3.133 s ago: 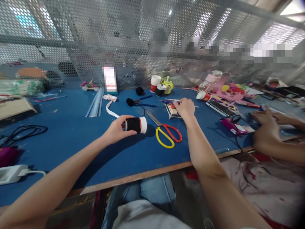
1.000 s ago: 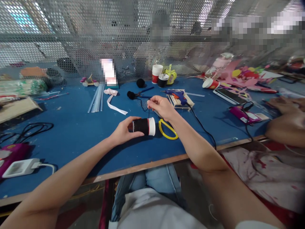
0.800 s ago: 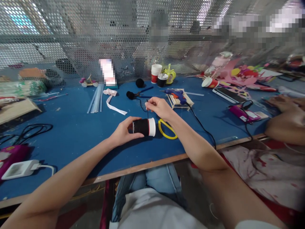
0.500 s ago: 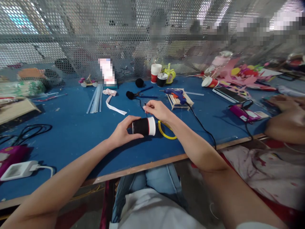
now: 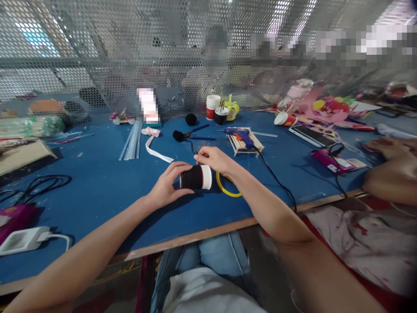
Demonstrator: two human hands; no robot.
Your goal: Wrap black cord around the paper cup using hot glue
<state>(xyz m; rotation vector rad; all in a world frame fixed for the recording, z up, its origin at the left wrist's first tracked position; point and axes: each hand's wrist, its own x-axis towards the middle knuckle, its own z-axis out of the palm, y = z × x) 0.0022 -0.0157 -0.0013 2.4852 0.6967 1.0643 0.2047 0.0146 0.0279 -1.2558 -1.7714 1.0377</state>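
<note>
Holding the spool (image 5: 195, 177) on its side on the table (image 5: 97, 174), my left hand (image 5: 167, 186) is clamped round it; my right hand (image 5: 213, 158) pinches at its top (thread too fine to confirm), scissors (image 5: 228, 191) just beside.

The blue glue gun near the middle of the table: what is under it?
The blue glue gun lies on a small frame of pale wooden sticks. The frame's middle is covered by the gun, so anything inside stays unseen.

A blue table (image 5: 97, 182) carries a glue gun (image 5: 239, 132); left of it ribbon (image 5: 153, 145), right a phone (image 5: 311, 135).
</note>
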